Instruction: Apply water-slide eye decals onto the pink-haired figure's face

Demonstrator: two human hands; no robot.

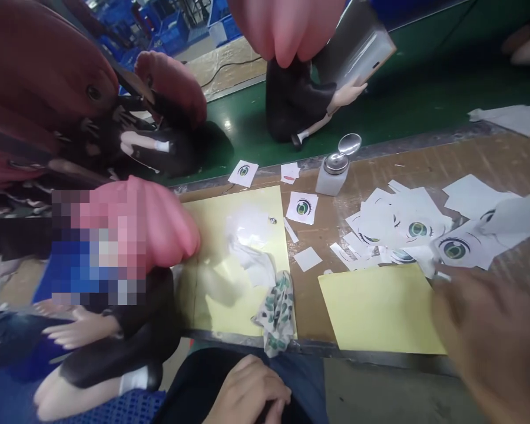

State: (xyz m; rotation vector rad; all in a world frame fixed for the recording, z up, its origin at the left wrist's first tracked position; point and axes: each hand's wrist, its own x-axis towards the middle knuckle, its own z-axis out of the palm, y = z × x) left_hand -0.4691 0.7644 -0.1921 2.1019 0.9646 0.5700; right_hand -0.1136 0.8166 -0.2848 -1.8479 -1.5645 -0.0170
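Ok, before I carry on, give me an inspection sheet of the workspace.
Surface: brown bench bearing two yellow sheets.
Job's things: printed eye cutouts, many overlapping at right.
Clutter: paper scraps; patterned cloth over the near edge; bottle, lid raised.
Hands: left hand at the lap; right hand blurred beside the cutouts, grip unclear.
Cables: one dark cable, beyond the green surface.
Surroundings: pink-topped figures, blue crates.

Brown table (441, 168), near edge: left yellow rectangular paper sheet (218, 282), green-patterned white cloth (276, 312) on its near right corner; right yellow rectangular paper sheet (377, 309), white paper cut-outs (413, 215) behind. Far edge: white boxy bottle (333, 180).
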